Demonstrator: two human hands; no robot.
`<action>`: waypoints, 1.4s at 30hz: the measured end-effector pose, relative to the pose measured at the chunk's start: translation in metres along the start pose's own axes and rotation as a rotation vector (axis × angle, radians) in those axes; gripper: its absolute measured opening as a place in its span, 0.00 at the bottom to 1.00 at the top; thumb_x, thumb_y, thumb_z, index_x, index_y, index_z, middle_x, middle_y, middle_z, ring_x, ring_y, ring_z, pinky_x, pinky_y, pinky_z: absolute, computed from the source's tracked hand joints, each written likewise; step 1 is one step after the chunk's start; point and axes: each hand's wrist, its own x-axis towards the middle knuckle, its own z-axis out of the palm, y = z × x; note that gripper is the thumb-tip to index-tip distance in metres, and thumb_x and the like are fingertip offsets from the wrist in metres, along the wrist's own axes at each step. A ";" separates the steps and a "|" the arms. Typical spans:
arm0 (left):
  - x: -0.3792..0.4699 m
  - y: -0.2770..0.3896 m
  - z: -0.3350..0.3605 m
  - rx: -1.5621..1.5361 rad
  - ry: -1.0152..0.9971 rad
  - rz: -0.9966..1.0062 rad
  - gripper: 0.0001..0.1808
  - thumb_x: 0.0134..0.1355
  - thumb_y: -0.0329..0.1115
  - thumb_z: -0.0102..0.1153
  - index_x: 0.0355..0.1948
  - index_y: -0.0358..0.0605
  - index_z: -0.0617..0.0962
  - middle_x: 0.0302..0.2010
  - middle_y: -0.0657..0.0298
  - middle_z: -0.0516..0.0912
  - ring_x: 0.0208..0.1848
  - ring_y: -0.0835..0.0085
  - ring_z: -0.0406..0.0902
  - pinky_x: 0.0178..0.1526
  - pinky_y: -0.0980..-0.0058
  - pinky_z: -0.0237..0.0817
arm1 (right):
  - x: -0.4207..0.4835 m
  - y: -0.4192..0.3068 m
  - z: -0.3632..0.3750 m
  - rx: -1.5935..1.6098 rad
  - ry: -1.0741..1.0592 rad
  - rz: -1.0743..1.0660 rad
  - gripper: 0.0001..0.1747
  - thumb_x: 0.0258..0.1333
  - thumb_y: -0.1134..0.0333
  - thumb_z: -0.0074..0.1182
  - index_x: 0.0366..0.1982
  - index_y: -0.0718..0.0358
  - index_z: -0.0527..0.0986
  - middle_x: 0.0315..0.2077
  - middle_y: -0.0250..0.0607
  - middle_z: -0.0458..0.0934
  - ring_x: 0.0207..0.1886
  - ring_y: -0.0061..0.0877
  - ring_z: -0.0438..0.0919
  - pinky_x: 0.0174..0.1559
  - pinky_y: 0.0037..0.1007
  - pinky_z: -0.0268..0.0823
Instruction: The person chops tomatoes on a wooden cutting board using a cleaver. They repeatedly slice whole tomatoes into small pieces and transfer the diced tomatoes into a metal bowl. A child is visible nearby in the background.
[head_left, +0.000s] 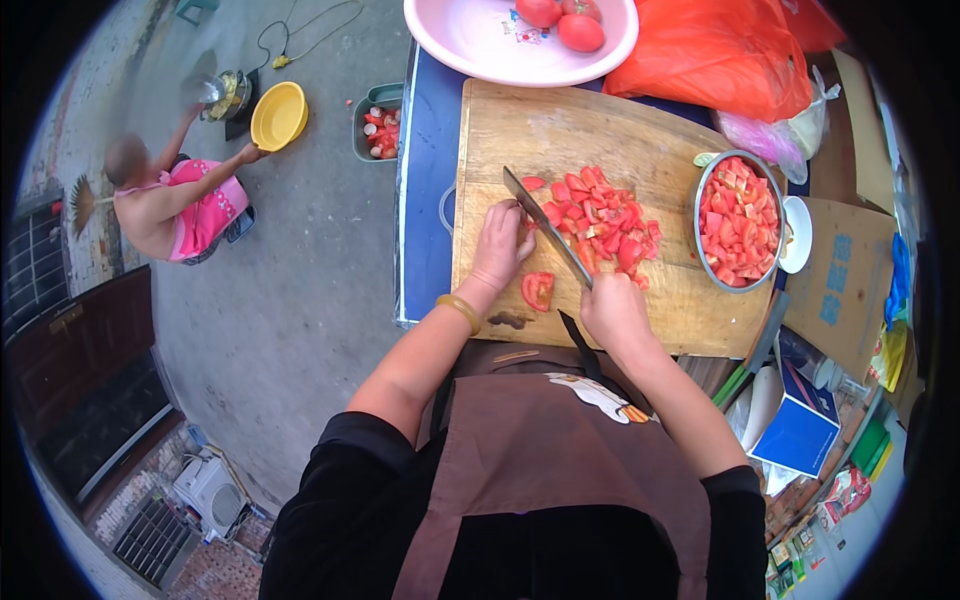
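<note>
My right hand (616, 311) grips the handle of a kitchen knife (546, 225), its blade slanting to the far left over a wooden cutting board (495, 142). Close to the blade, my left hand (501, 240) has its fingertips curled on a tomato piece (528, 223), mostly hidden by the fingers and the blade. Diced tomato (600, 210) is heaped on the board right of the knife. A cut tomato wedge (538, 291) lies nearer me, beside my left hand. At the board's right stands a metal bowl (698, 247) full of tomato cubes (739, 217).
Beyond the board sits a pink basin (465, 45) with whole tomatoes (581, 32), next to a red plastic bag (712, 52). A white dish (796, 236) is right of the bowl. On the floor at left, a bin (361, 135) holds scraps; a crouching person (172, 195) holds a yellow basin (279, 116).
</note>
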 end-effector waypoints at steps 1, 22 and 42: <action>0.000 0.000 0.000 -0.005 -0.007 -0.006 0.19 0.50 0.26 0.67 0.43 0.37 0.74 0.48 0.49 0.76 0.50 0.50 0.74 0.54 0.59 0.69 | 0.004 -0.002 0.001 -0.011 -0.009 0.007 0.10 0.51 0.72 0.55 0.23 0.73 0.81 0.22 0.63 0.80 0.29 0.53 0.83 0.37 0.49 0.76; -0.062 0.051 -0.035 0.038 -0.307 -0.035 0.34 0.49 0.39 0.73 0.54 0.38 0.72 0.53 0.47 0.72 0.58 0.48 0.70 0.61 0.55 0.63 | 0.008 0.025 0.024 0.171 0.087 -0.052 0.12 0.57 0.67 0.57 0.27 0.71 0.80 0.21 0.61 0.79 0.28 0.53 0.81 0.36 0.48 0.74; -0.063 0.038 -0.020 0.055 -0.097 0.132 0.19 0.47 0.25 0.66 0.42 0.40 0.78 0.43 0.52 0.78 0.48 0.51 0.75 0.50 0.58 0.69 | -0.047 0.027 0.025 -0.075 -0.071 -0.093 0.08 0.51 0.73 0.54 0.23 0.71 0.79 0.23 0.62 0.80 0.28 0.53 0.82 0.34 0.49 0.75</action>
